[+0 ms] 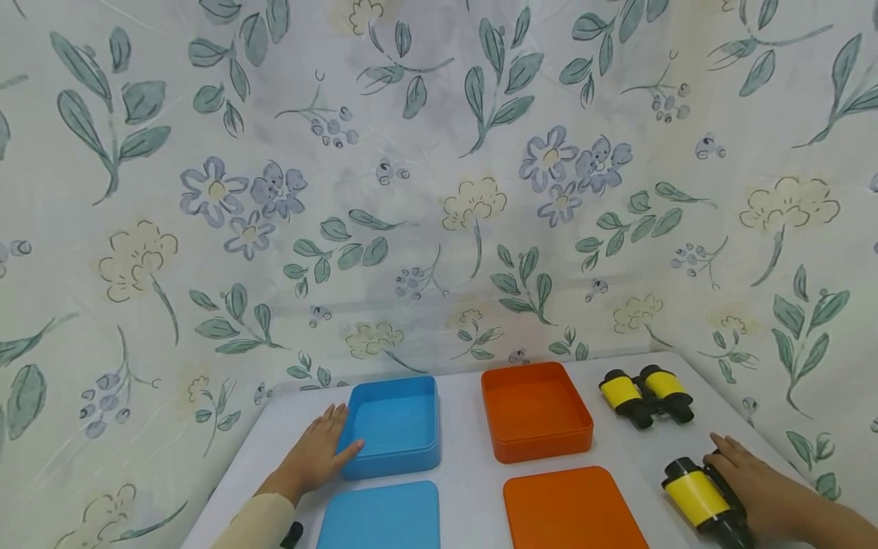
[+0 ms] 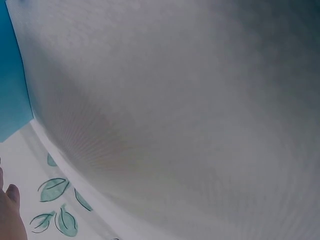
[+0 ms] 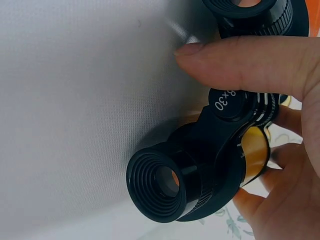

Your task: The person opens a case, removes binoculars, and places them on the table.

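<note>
My left hand [image 1: 317,451] lies flat on the white table [image 1: 466,465], fingers straight, touching the left wall of an open blue box [image 1: 394,423]. In the left wrist view only a fingertip [image 2: 10,207] and a strip of the blue box [image 2: 10,75] show. My right hand [image 1: 754,479] grips a yellow-and-black pair of binoculars [image 1: 701,499] at the table's right front. The right wrist view shows the thumb [image 3: 240,62] across the binoculars [image 3: 210,170] and fingers curled under them.
A blue lid [image 1: 380,515] lies in front of the blue box. An open orange box [image 1: 535,412] and its orange lid [image 1: 572,507] sit right of centre. A second pair of binoculars [image 1: 645,395] lies at the back right. Floral cloth [image 1: 439,191] hangs behind.
</note>
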A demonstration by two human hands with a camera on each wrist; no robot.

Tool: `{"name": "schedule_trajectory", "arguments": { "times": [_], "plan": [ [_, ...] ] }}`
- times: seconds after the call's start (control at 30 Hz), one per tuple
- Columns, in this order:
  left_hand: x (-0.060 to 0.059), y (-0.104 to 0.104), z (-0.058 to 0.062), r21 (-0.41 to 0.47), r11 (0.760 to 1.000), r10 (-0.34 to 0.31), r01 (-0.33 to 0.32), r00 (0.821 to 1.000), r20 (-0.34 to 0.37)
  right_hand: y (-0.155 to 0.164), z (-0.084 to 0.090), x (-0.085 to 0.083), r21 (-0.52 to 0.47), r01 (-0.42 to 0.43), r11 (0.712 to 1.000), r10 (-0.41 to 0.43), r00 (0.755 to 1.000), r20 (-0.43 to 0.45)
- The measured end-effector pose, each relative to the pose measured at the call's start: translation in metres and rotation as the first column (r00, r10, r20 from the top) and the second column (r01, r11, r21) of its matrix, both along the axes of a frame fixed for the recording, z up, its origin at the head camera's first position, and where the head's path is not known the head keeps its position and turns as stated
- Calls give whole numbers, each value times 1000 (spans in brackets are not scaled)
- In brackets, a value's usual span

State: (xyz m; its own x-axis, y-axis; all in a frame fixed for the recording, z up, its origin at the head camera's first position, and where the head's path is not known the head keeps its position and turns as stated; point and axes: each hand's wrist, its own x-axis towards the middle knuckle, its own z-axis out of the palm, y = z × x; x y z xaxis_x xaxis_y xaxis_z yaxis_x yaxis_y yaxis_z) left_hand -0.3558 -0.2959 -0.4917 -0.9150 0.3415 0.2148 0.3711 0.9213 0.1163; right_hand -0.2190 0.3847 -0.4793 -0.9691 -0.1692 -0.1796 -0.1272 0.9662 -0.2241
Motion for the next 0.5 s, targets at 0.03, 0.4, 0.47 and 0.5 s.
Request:
{"name": "schedule_trajectory", "arguments": {
  "times": [0.03,0.4,0.47,0.5],
  "plan": [
    [0,0,0,-2,1000,-1,1,1000,-2,1,-1,0,0,2,1000,-2,1000,0],
    [0,2,1,-8,1000,4,-4,1000,-4,3,-2,1,-7,22,1000,-21,999,45],
    [0,2,3,-7,1000,5,-5,1000,3,3,1,1,1,20,1000,-20,998,60],
    [1,1,4,-3,1000,7,-7,1000,8,2,2,0,5,13,1000,-14,998,67]
  ]
}}
